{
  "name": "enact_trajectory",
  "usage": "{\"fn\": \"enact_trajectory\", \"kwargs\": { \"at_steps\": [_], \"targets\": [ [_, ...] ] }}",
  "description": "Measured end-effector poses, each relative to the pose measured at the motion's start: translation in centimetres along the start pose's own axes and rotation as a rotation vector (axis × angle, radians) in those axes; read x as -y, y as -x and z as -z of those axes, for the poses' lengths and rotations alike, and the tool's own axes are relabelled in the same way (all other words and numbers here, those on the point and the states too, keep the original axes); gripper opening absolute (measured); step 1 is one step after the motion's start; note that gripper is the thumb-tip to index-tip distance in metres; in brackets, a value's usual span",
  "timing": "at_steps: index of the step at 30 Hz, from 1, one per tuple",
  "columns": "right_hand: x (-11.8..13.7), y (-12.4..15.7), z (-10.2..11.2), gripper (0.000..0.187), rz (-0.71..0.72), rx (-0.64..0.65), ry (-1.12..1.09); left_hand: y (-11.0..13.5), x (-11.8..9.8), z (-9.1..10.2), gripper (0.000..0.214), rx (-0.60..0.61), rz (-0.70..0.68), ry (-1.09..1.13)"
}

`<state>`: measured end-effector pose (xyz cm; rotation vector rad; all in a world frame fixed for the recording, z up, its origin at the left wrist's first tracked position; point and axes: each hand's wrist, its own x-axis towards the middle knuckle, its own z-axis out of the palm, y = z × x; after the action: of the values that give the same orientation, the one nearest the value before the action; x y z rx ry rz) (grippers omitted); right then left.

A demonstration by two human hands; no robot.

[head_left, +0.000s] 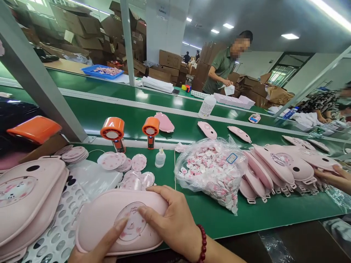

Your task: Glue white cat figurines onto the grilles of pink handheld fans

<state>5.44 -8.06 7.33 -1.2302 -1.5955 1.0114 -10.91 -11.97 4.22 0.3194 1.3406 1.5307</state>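
Note:
A pink oval plastic cover (98, 215) is held low in front of me. Set in its middle is a round clear-edged disc (134, 230) with pink hearts and "Hello Kitty" lettering. My left hand (100, 241) grips the cover's near left edge, thumb pressed on the disc. Around the right end wraps my right hand (172, 215), its thumb on the disc's upper right. To the left, more pink covers (52, 186) lie stacked over a white sheet of round dark stickers (59, 230). Loose round printed discs (111, 160) lie just beyond my hands.
A clear bag (208, 168) of small printed pieces lies right of centre. Beyond it stands a row of pink covers (274, 168), touched by another person's hand (334, 177). Orange handheld fans (112, 131), a small bottle (160, 159) and a green conveyor belt (186, 135) lie ahead.

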Motion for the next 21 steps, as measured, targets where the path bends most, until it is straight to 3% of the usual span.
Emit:
{"fn": "enact_trajectory", "kwargs": {
  "at_steps": [3, 7, 14, 18, 21],
  "targets": [
    [-0.1, 0.1, -0.2, 0.038, -0.008, -0.002, -0.006, -0.1, -0.1, -0.6, 0.091, -0.015, 0.002, -0.003],
    [-0.8, -0.8, 0.0, 0.042, -0.006, 0.044, 0.009, -0.9, -0.1, -0.1, 0.093, -0.057, 0.029, -0.022],
    [-5.4, -7.6, 1.0, 0.074, -0.113, -0.164, 0.062, -2.5, -0.6, 0.5, 0.095, -0.164, 0.028, -0.056],
    [-7.3, -10.6, 0.0, 0.056, -0.122, -0.087, 0.022, -2.5, -1.0, 0.4, 0.097, -0.162, 0.017, -0.043],
    [-6.8, -9.9, 0.3, 0.041, -0.062, -0.059, -0.034, -2.2, -1.3, 0.2, 0.094, -0.187, 0.004, -0.029]
  ]
}}
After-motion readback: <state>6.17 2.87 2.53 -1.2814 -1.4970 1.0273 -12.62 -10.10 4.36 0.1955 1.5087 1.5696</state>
